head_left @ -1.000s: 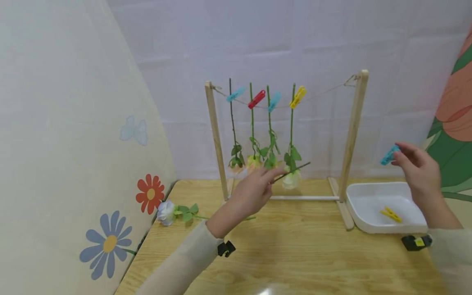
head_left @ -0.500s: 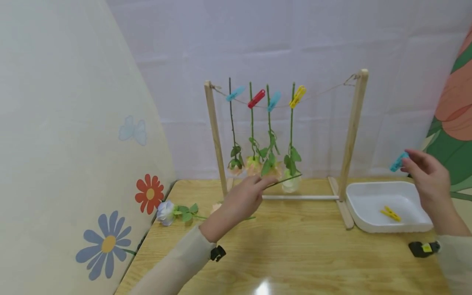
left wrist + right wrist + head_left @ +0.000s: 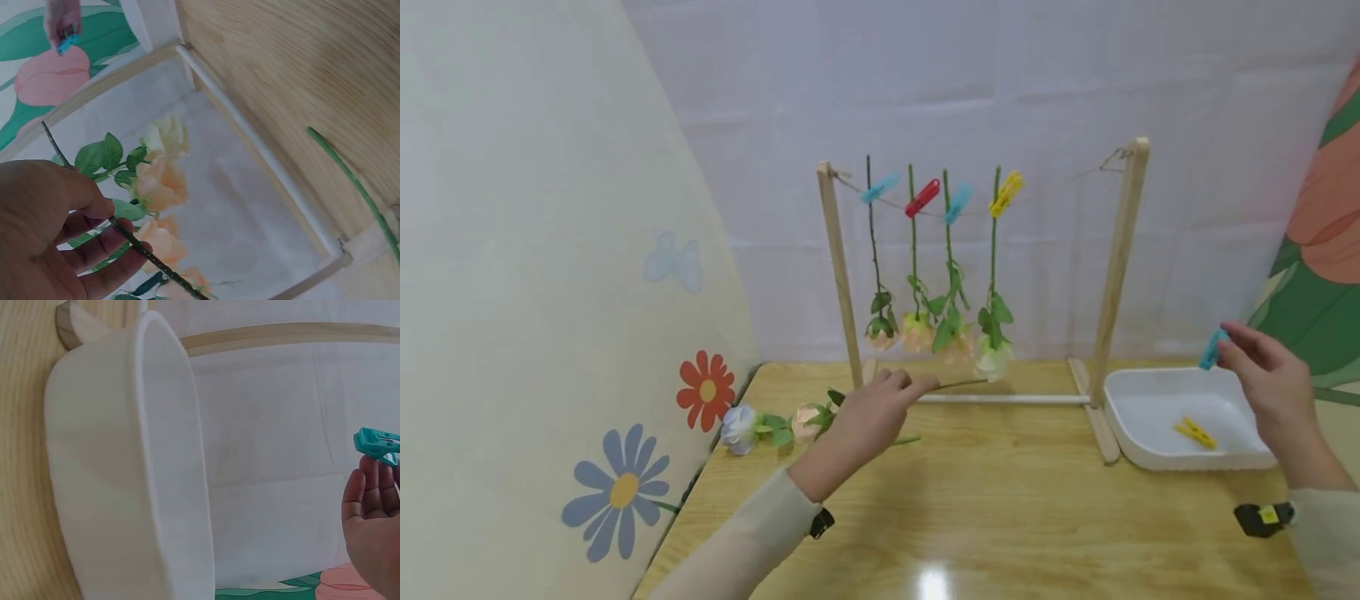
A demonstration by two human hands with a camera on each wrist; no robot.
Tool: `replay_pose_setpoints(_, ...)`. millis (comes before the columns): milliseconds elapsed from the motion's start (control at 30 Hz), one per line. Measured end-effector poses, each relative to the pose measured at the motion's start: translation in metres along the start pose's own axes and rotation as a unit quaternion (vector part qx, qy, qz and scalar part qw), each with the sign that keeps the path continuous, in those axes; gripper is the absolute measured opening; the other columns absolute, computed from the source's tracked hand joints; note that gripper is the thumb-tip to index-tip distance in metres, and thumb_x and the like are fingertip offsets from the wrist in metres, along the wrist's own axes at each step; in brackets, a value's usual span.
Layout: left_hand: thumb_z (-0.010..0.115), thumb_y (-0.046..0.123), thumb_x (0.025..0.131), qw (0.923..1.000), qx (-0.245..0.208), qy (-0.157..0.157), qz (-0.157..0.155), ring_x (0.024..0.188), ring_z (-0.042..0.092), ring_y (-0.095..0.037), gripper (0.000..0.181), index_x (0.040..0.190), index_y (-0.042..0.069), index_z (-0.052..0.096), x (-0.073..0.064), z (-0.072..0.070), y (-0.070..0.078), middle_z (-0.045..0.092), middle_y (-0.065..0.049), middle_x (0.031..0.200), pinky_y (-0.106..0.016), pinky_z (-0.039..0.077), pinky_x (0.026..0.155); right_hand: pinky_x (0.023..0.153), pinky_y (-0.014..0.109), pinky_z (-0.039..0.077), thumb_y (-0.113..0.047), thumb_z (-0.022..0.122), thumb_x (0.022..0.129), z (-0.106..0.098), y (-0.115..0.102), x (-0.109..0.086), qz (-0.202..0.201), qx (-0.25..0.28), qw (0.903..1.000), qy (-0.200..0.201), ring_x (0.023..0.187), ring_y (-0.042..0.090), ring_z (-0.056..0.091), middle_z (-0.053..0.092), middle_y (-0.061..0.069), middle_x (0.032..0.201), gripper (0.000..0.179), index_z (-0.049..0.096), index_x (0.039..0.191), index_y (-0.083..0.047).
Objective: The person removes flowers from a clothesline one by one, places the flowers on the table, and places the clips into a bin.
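Note:
My left hand (image 3: 868,417) pinches the dark stem (image 3: 134,240) of a peach rose (image 3: 807,423) between thumb and fingers, low over the table in front of the rack. The bloom points left and the stem's bare end points right. A blue-white rose (image 3: 741,430) lies on the table, its green stem end (image 3: 350,175) showing past my hand. At the right, my right hand (image 3: 1273,379) holds a blue clothespin (image 3: 1212,349) in its fingertips, above the back right of a white tray (image 3: 1138,460). A yellow clothespin (image 3: 1195,433) lies in the tray.
A wooden rack (image 3: 1116,275) with a string stands at the back. Several roses hang head-down from it, held by blue, red (image 3: 922,198) and yellow clothespins (image 3: 1006,194). A white bar (image 3: 1015,400) joins its feet. A painted panel stands at the left.
My left hand has moved left and down with the peach rose, whose bloom now shows beside the blue-white one. My right hand, holding the blue clothespin, has moved right and down.

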State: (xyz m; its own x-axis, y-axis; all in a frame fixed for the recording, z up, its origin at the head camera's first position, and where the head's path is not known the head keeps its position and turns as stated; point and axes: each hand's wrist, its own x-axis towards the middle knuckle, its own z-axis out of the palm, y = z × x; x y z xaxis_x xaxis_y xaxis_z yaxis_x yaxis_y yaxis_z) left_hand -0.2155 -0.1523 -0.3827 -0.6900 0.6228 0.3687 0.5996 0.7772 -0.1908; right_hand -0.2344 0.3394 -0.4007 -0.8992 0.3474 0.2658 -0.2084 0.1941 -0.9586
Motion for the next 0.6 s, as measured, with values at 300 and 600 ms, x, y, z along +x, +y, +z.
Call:
replay_pose_setpoints(300, 0.065, -0.01, 0.093, 0.9995, 0.027, -0.014, -0.003, 0.072, 0.046, -0.014, 0.06, 0.138, 0.028, 0.055, -0.011, 0.017, -0.013, 0.057, 0.0, 0.093, -0.019, 0.022, 0.044, 0.073, 0.002, 0.044, -0.027, 0.067, 0.098, -0.007, 0.015, -0.002, 0.041, 0.035, 0.9981, -0.029, 0.08, -0.009, 0.063, 0.064, -0.027, 0.096, 0.031, 0.066, 0.129, -0.029)
replay_pose_setpoints(600, 0.068, -0.004, 0.093, 0.9976, 0.053, -0.043, -0.013, 0.081, 0.059, -0.021, 0.056, 0.138, 0.029, 0.055, -0.035, 0.033, -0.018, 0.059, -0.004, 0.097, -0.018, 0.029, 0.039, 0.066, 0.004, 0.042, -0.039, 0.061, 0.1, -0.008, 0.034, -0.007, 0.054, -0.075, 0.9944, -0.052, 0.08, -0.015, 0.058, 0.058, -0.037, 0.093, 0.045, 0.057, 0.144, -0.029)
